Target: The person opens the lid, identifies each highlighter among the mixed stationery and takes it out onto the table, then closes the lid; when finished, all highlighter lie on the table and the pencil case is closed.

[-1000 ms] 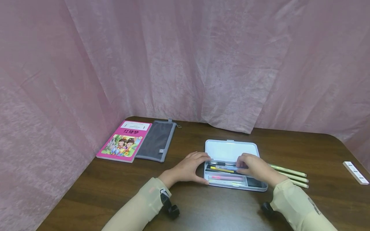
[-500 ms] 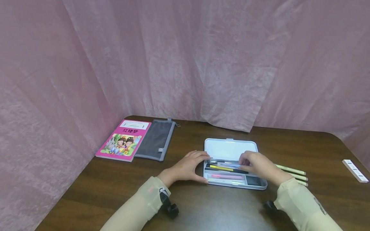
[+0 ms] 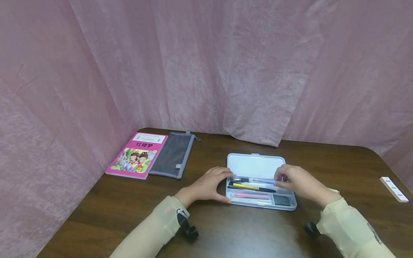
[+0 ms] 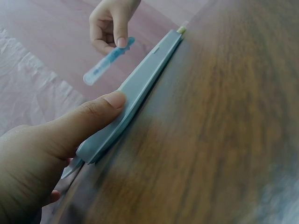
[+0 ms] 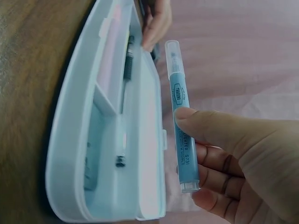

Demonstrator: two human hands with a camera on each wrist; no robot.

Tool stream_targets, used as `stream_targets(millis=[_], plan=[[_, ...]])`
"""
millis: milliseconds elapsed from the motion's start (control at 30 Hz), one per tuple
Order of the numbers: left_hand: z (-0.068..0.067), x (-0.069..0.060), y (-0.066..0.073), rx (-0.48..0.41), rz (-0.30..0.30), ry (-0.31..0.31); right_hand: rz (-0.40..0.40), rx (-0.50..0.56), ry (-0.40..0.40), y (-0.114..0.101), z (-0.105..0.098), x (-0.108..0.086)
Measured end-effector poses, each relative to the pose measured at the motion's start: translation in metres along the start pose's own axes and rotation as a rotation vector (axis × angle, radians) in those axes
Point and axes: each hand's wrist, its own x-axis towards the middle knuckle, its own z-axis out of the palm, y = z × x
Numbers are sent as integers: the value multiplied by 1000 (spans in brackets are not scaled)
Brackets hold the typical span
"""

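A pale blue pencil case (image 3: 255, 166) lies with its lid up on the table, holding several pens, among them a yellow and black one (image 3: 246, 186). My left hand (image 3: 204, 185) grips its left end, the thumb (image 4: 100, 108) against the near side. My right hand (image 3: 298, 182) pinches a blue highlighter (image 5: 186, 154) with a clear cap between thumb and fingers, above the case's right part. In the left wrist view the highlighter (image 4: 108, 63) is raised off the case. A dark block (image 3: 281, 200) sits in the right compartment.
A pink book (image 3: 137, 156) and a grey mesh pouch (image 3: 172, 154) lie at the left. Green sticks are mostly hidden behind the right hand, one end (image 3: 333, 190) showing. A white strip (image 3: 394, 189) lies at the far right; a pink curtain (image 3: 200, 71) hangs behind.
My right hand has moved right and lifted the blue highlighter from among the pens, and it now covers most of the green sticks. My left hand stays on the case.
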Motion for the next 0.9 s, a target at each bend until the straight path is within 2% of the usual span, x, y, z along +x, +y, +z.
stream_targets(millis=[400, 900], plan=[[-3, -1, 3, -8, 3, -9, 24, -36, 12, 5, -15, -18], [0, 0, 1, -8, -7, -6, 62, -72, 89, 22, -22, -46]])
